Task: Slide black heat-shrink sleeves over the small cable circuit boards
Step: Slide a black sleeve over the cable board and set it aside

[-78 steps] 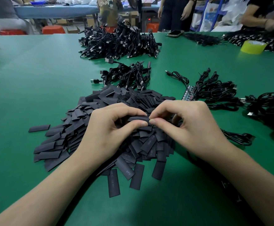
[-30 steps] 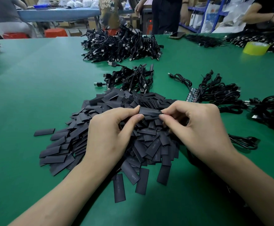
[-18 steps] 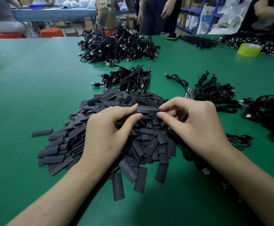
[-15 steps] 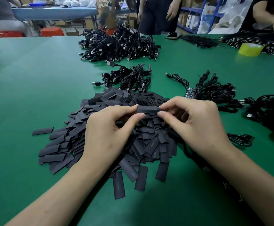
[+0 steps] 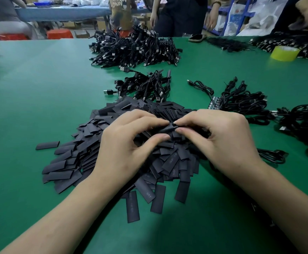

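A big heap of flat black heat-shrink sleeves (image 5: 87,149) lies on the green table in front of me. Above its middle, my left hand (image 5: 125,149) pinches one black sleeve (image 5: 165,129) between thumb and forefinger. My right hand (image 5: 222,138) meets it fingertip to fingertip and pinches the sleeve's right end, where a thin dark cable end enters; its circuit board is hidden. A black cable (image 5: 272,156) trails out from under my right hand. A bundle of cables with small blue circuit boards (image 5: 213,104) lies to the right.
Piles of black USB cables lie behind the heap (image 5: 145,85) and farther back (image 5: 134,48); more cables (image 5: 303,125) lie at the right edge. A yellow tape roll (image 5: 285,53) stands at the back right. People stand and sit beyond the table's far edge.
Both hands have dropped slightly and closed together. The sleeve, which showed as a longer strip between the fingertips, is now mostly covered by them.
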Tool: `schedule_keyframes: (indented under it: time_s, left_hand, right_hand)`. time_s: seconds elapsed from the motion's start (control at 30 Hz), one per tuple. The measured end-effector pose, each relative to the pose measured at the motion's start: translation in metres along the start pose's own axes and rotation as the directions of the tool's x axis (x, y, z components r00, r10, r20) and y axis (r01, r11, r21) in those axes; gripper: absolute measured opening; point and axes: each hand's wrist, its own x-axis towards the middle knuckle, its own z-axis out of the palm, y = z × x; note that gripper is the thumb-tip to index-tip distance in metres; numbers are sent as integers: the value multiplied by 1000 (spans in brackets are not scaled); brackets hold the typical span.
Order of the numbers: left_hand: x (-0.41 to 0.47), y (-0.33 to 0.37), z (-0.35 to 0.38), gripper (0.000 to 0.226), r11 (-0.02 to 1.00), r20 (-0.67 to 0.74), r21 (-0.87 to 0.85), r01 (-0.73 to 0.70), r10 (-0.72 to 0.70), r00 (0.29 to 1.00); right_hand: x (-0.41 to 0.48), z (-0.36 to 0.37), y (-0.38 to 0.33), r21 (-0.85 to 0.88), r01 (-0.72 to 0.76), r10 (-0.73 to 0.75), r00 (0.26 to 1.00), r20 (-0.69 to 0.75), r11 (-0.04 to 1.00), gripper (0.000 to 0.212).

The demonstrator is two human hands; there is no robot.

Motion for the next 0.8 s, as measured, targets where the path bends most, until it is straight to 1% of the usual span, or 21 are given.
schedule_keyframes:
  time_s: [0.13, 0.23, 0.63, 0.8]
  left_hand:
    - [-1, 1, 1, 18, 991, 53, -111, 80, -75, 996]
    - [-1, 0, 0, 20, 988, 87, -138, 74, -62, 994]
    - [-2, -7, -1, 17, 996, 149, -26, -81, 84, 985]
    - [-1, -5, -2, 15, 995, 167, 2, -102, 100, 981]
  right_hand:
    - [0, -1, 2, -8, 24, -24, 999, 31, 1000, 10]
    - [1, -1, 4, 7, 31, -32, 998, 56, 999, 10]
    - [2, 0, 5, 105, -37, 19, 987, 162, 994, 12]
    - [2, 0, 7, 125, -66, 40, 979, 198, 990, 9]
